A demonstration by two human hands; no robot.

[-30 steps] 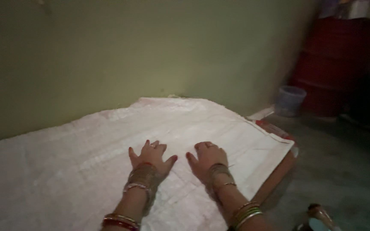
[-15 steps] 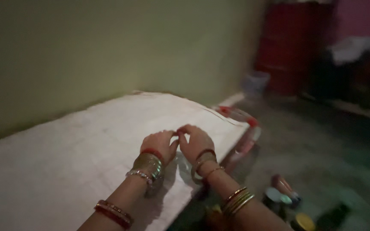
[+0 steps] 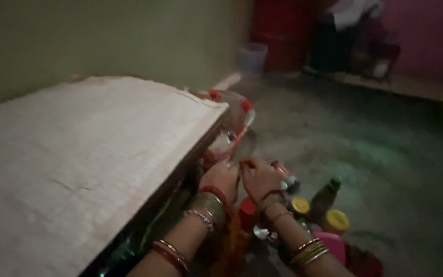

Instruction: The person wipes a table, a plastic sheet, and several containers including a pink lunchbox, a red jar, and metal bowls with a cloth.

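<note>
Your left hand [image 3: 222, 177] and right hand [image 3: 259, 177] meet fingertip to fingertip just past the edge of the bed [image 3: 78, 154], fingers curled together as if pinching something small between them; blur hides what it is, so I cannot tell whether anything is gripped. Both hands hover low over the floor [image 3: 385, 154], above a cluster of jars and bottles: a yellow-lidded jar [image 3: 337, 220], a second yellow lid [image 3: 299, 205], a dark bottle [image 3: 325, 196] and a red cap [image 3: 247, 208]. Judgement: work among these containers looks barely begun; none appears opened. The bottle stands near upright, long axis vertical, neck tilted slightly toward the far wall. A clear bag [image 3: 232, 128] hangs off the bed corner.
</note>
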